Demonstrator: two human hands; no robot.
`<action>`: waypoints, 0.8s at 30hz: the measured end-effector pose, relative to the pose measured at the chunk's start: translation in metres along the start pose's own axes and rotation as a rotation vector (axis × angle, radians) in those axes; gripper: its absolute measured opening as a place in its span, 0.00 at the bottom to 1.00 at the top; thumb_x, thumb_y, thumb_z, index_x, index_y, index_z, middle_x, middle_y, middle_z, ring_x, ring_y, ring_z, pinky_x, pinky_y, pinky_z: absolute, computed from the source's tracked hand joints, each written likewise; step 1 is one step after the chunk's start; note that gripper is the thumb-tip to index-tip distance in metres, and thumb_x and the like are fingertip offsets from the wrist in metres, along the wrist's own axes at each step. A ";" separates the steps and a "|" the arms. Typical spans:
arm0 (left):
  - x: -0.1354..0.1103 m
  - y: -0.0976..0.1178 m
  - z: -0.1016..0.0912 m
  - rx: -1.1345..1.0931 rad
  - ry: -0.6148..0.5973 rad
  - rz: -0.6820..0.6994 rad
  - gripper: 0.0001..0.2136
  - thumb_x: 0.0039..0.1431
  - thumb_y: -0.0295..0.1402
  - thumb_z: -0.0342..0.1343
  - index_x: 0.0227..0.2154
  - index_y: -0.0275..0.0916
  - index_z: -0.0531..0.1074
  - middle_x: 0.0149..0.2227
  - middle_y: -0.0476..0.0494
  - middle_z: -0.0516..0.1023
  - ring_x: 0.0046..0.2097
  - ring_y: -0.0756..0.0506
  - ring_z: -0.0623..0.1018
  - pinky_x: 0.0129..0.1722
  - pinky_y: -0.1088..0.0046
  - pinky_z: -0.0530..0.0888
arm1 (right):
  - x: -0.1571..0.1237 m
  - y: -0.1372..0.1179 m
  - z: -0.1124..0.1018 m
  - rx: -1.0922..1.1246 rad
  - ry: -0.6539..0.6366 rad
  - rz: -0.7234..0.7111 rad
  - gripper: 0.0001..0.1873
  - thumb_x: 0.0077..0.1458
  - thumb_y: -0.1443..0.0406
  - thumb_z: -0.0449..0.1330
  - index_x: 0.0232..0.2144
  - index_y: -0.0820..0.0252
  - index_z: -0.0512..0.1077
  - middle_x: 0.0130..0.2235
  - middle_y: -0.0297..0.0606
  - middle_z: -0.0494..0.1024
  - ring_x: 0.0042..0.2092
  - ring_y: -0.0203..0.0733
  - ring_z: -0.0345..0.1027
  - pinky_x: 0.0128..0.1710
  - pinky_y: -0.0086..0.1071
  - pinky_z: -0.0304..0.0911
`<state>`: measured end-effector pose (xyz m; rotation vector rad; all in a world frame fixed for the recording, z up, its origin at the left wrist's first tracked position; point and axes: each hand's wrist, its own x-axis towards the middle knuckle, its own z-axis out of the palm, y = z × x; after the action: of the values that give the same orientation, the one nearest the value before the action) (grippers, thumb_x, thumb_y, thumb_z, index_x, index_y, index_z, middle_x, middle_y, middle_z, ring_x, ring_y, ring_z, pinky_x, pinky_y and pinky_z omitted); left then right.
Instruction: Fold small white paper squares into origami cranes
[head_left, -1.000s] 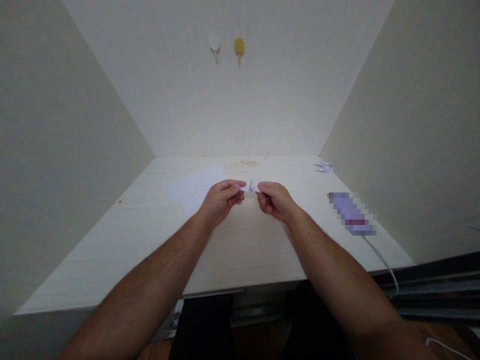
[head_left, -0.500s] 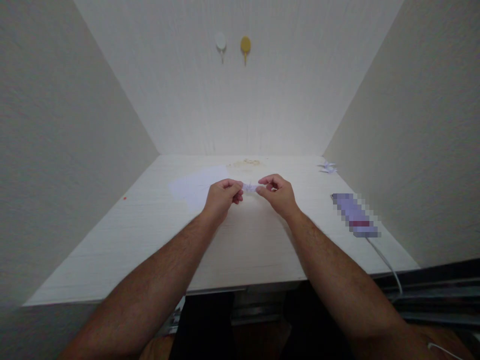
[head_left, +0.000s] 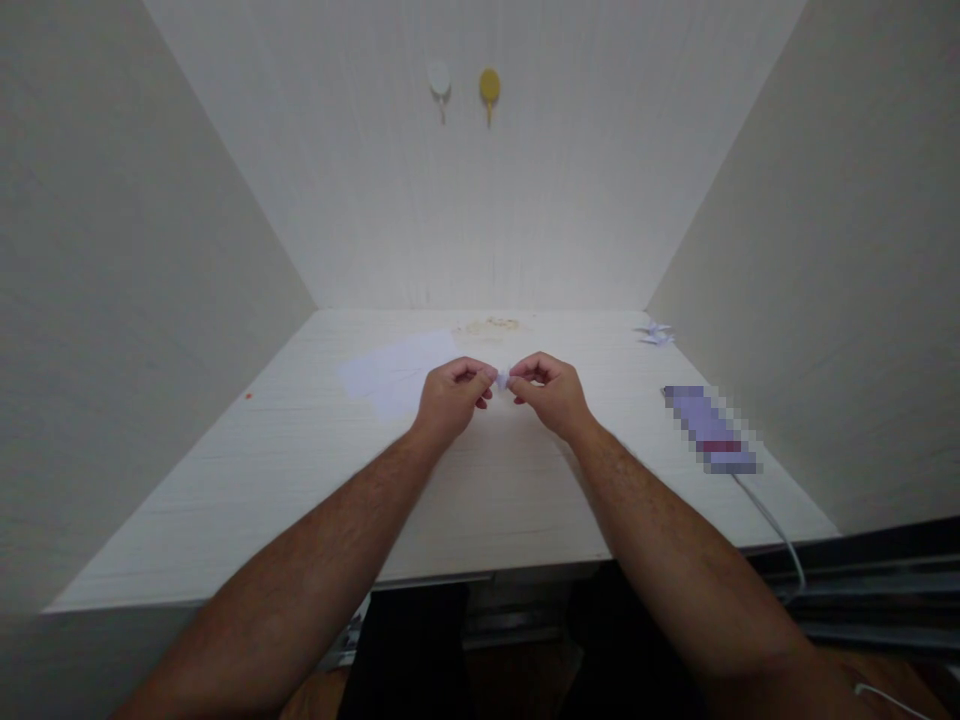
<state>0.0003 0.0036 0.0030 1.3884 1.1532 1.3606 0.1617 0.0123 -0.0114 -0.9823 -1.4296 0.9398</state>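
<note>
A small white origami crane [head_left: 503, 380], mostly covered by fingers, is held above the middle of the table. My left hand [head_left: 454, 393] pinches its left side between thumb and forefinger. On the other side, my right hand [head_left: 553, 393] has its thumb and forefinger closed on the paper too. Only a bit of blurred folded paper shows between the fingertips, which are close together.
White paper sheets [head_left: 397, 365] lie left of my hands on the pale table [head_left: 300, 480]. Folded paper cranes [head_left: 656, 335] sit at the back right. A pixelated phone-like object [head_left: 705, 425] with a white cable [head_left: 772, 525] rests near the right wall. Two hooks [head_left: 489, 88] hang on the back wall.
My hands have come closer together, and less of the crane shows between them. My right fingers, slightly apart before, now pinch the paper.
</note>
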 end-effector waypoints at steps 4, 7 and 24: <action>-0.002 0.000 0.002 -0.091 -0.027 -0.034 0.11 0.51 0.39 0.64 0.28 0.35 0.75 0.23 0.45 0.77 0.27 0.48 0.78 0.29 0.70 0.77 | -0.001 -0.003 0.001 0.005 0.003 0.017 0.09 0.45 0.62 0.66 0.27 0.60 0.71 0.28 0.33 0.76 0.27 0.34 0.69 0.28 0.31 0.69; -0.004 0.001 0.003 -0.160 -0.036 -0.054 0.13 0.49 0.40 0.66 0.29 0.34 0.74 0.25 0.43 0.79 0.29 0.47 0.79 0.34 0.67 0.79 | -0.002 -0.003 0.001 -0.036 -0.003 0.004 0.11 0.45 0.60 0.67 0.30 0.60 0.73 0.31 0.35 0.77 0.30 0.35 0.71 0.32 0.32 0.70; -0.003 -0.002 0.002 -0.269 -0.144 -0.203 0.13 0.43 0.34 0.69 0.27 0.34 0.71 0.27 0.44 0.79 0.29 0.49 0.78 0.36 0.67 0.78 | -0.007 -0.002 0.000 -0.124 -0.039 -0.019 0.12 0.47 0.58 0.67 0.32 0.59 0.75 0.33 0.36 0.79 0.24 0.31 0.66 0.24 0.27 0.62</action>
<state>0.0024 0.0016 0.0009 1.1253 0.9490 1.2012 0.1617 0.0047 -0.0122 -1.0449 -1.5425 0.8686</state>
